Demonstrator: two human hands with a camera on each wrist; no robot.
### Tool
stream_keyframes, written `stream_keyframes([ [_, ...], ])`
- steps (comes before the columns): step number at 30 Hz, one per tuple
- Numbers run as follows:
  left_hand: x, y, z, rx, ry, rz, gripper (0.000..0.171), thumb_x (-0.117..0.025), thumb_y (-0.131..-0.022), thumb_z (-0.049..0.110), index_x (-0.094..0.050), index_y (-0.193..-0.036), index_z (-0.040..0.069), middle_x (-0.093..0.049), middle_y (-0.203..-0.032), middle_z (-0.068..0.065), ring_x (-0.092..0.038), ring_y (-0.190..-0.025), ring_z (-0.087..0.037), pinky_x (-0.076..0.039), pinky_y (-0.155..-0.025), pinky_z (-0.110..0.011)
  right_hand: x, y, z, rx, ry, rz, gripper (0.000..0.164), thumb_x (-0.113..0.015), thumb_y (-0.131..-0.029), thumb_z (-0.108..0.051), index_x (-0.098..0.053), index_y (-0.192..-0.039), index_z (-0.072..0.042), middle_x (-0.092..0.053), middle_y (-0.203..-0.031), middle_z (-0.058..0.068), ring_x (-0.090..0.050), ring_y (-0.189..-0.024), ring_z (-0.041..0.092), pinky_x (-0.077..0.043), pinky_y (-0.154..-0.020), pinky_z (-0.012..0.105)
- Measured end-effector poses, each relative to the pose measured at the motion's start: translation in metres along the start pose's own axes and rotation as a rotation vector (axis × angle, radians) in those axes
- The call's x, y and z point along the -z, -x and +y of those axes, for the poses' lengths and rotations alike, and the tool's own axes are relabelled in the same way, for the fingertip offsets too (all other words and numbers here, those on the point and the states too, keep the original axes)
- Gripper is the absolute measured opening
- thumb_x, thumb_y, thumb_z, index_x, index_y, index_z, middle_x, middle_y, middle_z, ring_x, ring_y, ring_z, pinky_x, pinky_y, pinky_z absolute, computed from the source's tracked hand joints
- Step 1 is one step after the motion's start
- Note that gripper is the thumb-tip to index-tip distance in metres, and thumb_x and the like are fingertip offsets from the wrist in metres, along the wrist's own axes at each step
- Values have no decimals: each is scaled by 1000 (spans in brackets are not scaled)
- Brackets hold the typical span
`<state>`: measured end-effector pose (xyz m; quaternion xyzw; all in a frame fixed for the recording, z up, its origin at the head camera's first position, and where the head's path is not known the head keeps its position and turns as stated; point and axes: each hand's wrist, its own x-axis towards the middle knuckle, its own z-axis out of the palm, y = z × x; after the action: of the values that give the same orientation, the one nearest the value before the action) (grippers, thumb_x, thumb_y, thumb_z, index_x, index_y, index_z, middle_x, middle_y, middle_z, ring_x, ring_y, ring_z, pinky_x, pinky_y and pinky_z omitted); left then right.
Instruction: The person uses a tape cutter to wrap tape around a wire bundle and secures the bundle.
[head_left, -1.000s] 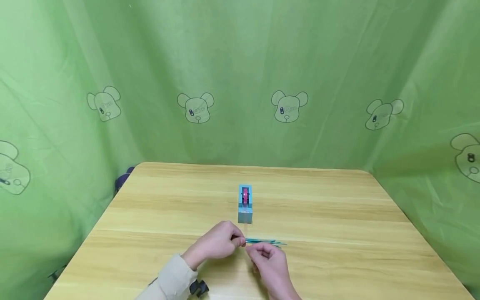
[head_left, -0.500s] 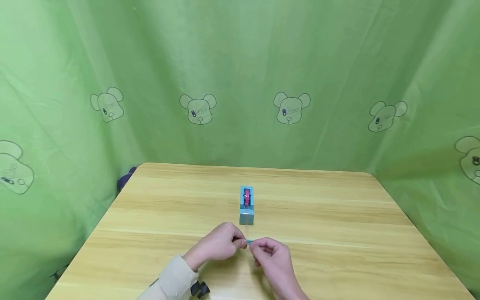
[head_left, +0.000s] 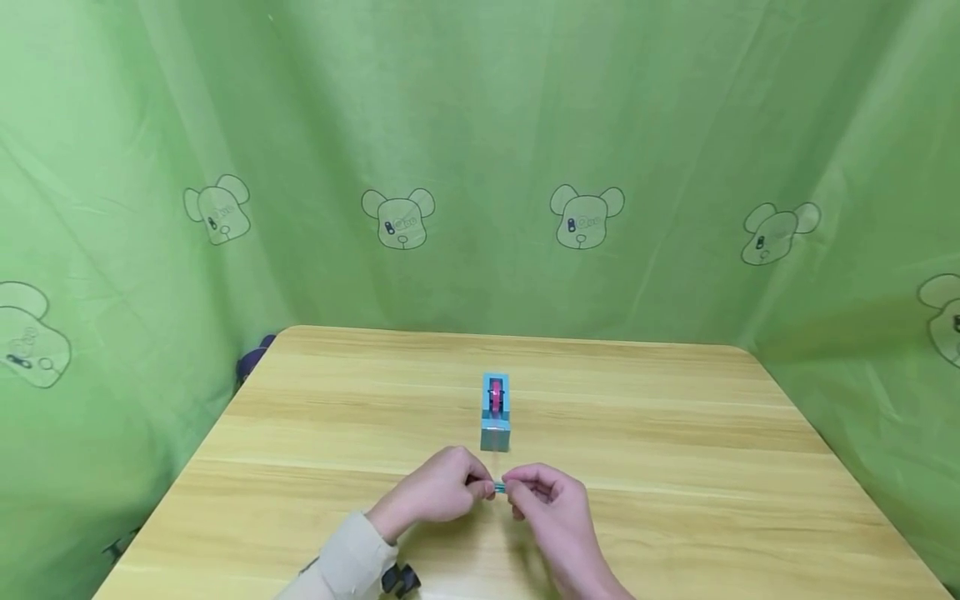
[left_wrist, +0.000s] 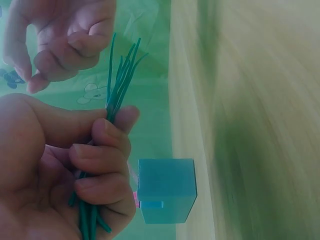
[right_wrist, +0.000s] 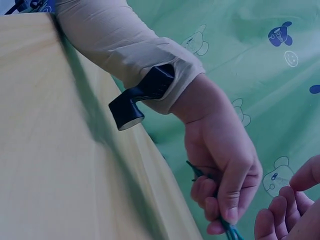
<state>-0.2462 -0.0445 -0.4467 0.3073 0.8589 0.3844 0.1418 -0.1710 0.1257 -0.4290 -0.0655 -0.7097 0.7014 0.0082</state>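
My left hand [head_left: 446, 485] grips a bundle of thin green strands [left_wrist: 120, 90]. In the left wrist view their loose ends fan out above the fingertips, and more ends stick out below the palm. Just right of it in the head view is my right hand [head_left: 551, 508], its thumb and index fingertips close together near the bundle. Whether it pinches anything clear is not visible. A blue tape dispenser [head_left: 495, 437] with a pink roll core [head_left: 496, 396] stands beyond the hands. From its front a faint clear strip of tape [head_left: 495, 463] runs toward the left fingertips.
The wooden table [head_left: 675, 433] extends around the hands. A green curtain [head_left: 487, 100] with bear drawings hangs behind and on both sides. On the left wrist sits a black clip-like device [right_wrist: 142, 95], next to the beige sleeve [right_wrist: 110, 35].
My right hand has shifted slightly right and away from me, now covering most of the strands' right side, which showed a second ago. My left hand keeps its grip almost in place.
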Motion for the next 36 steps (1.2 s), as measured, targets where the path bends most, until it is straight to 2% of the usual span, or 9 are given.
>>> stream_keyframes([
  [3, 0, 0, -1, -3, -10, -1, 18, -62, -96, 8, -78, -87, 7, -51, -53, 8, -36, -43, -3, -31, -44, -19, 1, -2, -4, 14, 2, 1, 12, -64, -88, 1, -69, -98, 1, -67, -89, 15, -60, -71, 19, -51, -67, 27],
  [8, 0, -1, -1, -1, -14, -6, 18, -61, -96, 9, -78, -88, 7, -49, -52, 9, -34, -42, -3, -30, -44, -18, 2, -3, -10, 35, -19, -14, 14, -62, -87, 3, -68, -100, 3, -66, -89, 16, -61, -75, 23, -53, -71, 30],
  [12, 0, -1, -2, -1, -7, -9, 18, -61, -95, 8, -78, -88, 7, -55, -55, 7, -33, -42, -2, -29, -43, -18, 2, -5, -14, 52, -41, -30, 14, -61, -88, 6, -67, -100, 4, -66, -89, 16, -63, -78, 26, -55, -73, 31],
  [17, 1, -1, -1, -2, 9, -8, 18, -62, -95, 7, -78, -89, 6, -68, -69, 4, -34, -43, -3, -30, -44, -19, 3, -10, -20, 77, -56, -23, 11, -61, -90, 5, -67, -99, 5, -67, -90, 16, -65, -82, 28, -56, -76, 33],
  [20, 1, -1, -1, 4, 13, -8, 16, -63, -95, 8, -78, -89, 6, -68, -69, 3, -35, -43, -3, -31, -44, -19, 4, -14, -24, 87, -60, -32, 10, -61, -91, 5, -67, -99, 5, -68, -92, 18, -67, -84, 28, -56, -79, 33],
  [26, 3, -1, 0, -4, 10, -9, 15, -64, -95, 8, -78, -89, 6, -67, -68, 3, -36, -43, -4, -32, -44, -19, 10, -24, -29, 91, -68, -91, 12, -61, -91, 4, -66, -102, 7, -69, -97, 18, -68, -91, 30, -55, -84, 34],
  [31, 3, -1, -1, -6, 18, -9, 16, -64, -94, 7, -78, -88, 6, -66, -66, 0, -37, -43, -4, -32, -44, -19, 16, -34, -32, 87, -37, -157, 18, -66, -91, -2, -68, -107, 7, -69, -106, 20, -66, -101, 32, -53, -88, 33],
  [36, 2, -2, -4, -8, 7, -5, 17, -63, -95, 7, -78, -88, 7, -67, -68, 3, -37, -44, -3, -32, -45, -19, 22, -43, -32, 72, -5, -182, 25, -69, -90, -7, -68, -111, 6, -70, -109, 18, -66, -104, 30, -51, -91, 31],
])
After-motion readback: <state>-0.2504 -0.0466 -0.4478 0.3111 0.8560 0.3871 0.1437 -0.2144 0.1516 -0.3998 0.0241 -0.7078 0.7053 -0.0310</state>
